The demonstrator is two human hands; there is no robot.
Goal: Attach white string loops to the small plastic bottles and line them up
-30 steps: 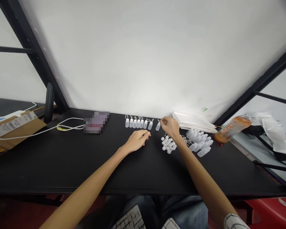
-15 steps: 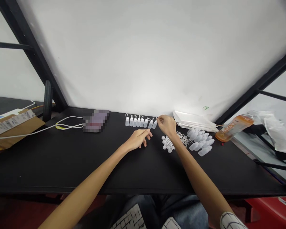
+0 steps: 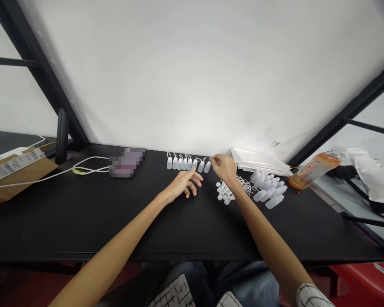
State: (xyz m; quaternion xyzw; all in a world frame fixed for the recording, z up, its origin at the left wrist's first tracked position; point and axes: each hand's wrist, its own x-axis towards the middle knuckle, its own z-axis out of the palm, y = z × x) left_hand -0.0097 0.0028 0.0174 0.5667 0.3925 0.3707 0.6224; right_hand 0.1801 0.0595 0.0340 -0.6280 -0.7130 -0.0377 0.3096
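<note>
A row of small frosted plastic bottles with white caps and cord loops lies along the wall side of the table. My left hand hovers in front of this row with fingers spread and holds nothing; its fingertips come close to the bottles in the middle. At the row's right end, my right hand is closed in a pinch at the capped end of the last small bottle. Its fingers hide the cord there. Beside my right forearm lies a pile of white caps with cords.
Loose frosted bottles lie in a heap on the right. Behind them are stacked clear plastic bags and an orange drink bottle. Leftward are a blurred phone, a white cable and a brown package.
My left hand has moved slightly up toward the row, and its fingers have spread more. The right hand stays at the last bottle. The view has shifted slightly.
</note>
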